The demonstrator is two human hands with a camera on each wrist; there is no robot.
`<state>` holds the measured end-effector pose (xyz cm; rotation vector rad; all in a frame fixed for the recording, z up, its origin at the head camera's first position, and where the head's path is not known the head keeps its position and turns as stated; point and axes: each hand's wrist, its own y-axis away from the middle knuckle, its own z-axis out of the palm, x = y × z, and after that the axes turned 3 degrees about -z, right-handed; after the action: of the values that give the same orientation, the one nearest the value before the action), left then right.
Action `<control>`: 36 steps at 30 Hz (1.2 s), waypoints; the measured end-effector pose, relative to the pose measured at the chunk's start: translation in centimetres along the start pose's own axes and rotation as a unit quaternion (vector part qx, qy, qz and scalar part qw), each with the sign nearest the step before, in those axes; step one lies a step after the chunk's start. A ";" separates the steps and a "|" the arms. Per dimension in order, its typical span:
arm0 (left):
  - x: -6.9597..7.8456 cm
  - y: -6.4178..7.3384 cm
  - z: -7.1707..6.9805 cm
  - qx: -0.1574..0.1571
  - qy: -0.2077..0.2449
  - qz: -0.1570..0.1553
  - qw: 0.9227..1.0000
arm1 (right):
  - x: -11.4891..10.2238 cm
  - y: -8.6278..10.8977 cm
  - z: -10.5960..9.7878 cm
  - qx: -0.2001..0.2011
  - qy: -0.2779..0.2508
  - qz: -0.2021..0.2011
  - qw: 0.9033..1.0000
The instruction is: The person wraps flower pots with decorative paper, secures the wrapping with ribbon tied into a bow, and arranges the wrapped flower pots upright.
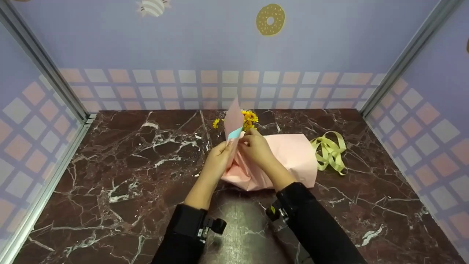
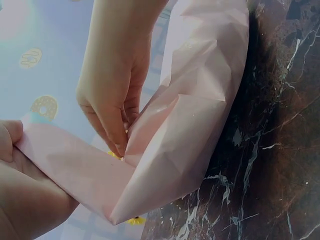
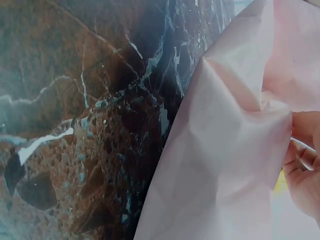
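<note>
Running left to right across the brown, white-veined marble table (image 1: 121,216) in the head view, the crumpled pale-pink wrapping paper (image 1: 291,150) lies mostly rightward of the fingers, the right hand (image 1: 258,148) nearer its bulk, with small yellow flowers (image 1: 250,118) just beyond! Left wrist: the left hand (image 2: 30,195) pinches the raised end. Right wrist: right fingertips bunch narrowly on the edge.

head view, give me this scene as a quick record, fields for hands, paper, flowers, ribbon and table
left hand: grips the upright flap of the pink paper
right hand: fingers curled at the paper's edge, near the flowers
paper: creased and folded, with a light blue patch on the flap
flowers: yellow, partly hidden behind the paper
ribbon: pale green, loosely looped, beside the paper's right end
table: dark reddish marble pattern with white veins
</note>
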<state>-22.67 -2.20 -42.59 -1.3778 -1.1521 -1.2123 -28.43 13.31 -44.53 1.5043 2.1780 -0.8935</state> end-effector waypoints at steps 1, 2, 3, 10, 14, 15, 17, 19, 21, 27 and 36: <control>0.0 -0.1 0.0 -0.001 -0.008 0.001 1.000 | 0.0 0.0 -0.1 0.004 -0.023 0.010 1.000; -0.1 -0.2 0.1 -0.002 -0.013 -0.001 1.000 | 0.0 0.0 -0.1 0.010 -0.055 0.024 0.998; -0.1 -0.3 0.1 -0.005 -0.013 -0.004 1.000 | 0.1 0.0 -0.2 0.016 -0.087 0.040 0.995; 0.1 -0.4 0.4 -0.057 -0.036 -0.014 0.998 | 0.2 0.3 -0.7 0.013 -0.247 0.105 0.963; 0.1 -0.2 0.8 -0.073 -0.077 -0.004 0.994 | 0.0 0.3 -1.4 -0.016 -0.280 0.113 0.953; 0.1 -0.1 1.0 -0.070 -0.090 -0.006 0.994 | -0.1 0.3 -1.6 -0.025 -0.289 0.118 0.950; 0.1 0.0 1.2 -0.061 -0.111 -0.006 0.992 | -0.2 0.3 -2.0 -0.041 -0.309 0.135 0.941; 0.1 0.1 1.4 -0.058 -0.121 -0.007 0.991 | -0.2 0.3 -2.4 -0.052 -0.325 0.146 0.933; 0.0 0.2 1.6 -0.055 -0.127 -0.005 0.990 | -0.1 0.3 -2.6 -0.058 -0.334 0.152 0.928; -1.0 0.6 0.8 -0.042 -0.167 0.025 0.985 | 0.1 0.4 -2.6 -0.063 -0.349 0.155 0.922; -4.3 1.4 -0.6 0.075 -0.256 -0.030 0.963 | 0.1 0.5 -2.2 -0.020 -0.301 0.182 0.936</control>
<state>-21.63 -3.20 -46.90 -1.5968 -1.6170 -0.8034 -27.87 15.00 -43.13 1.3224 1.4176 -1.0020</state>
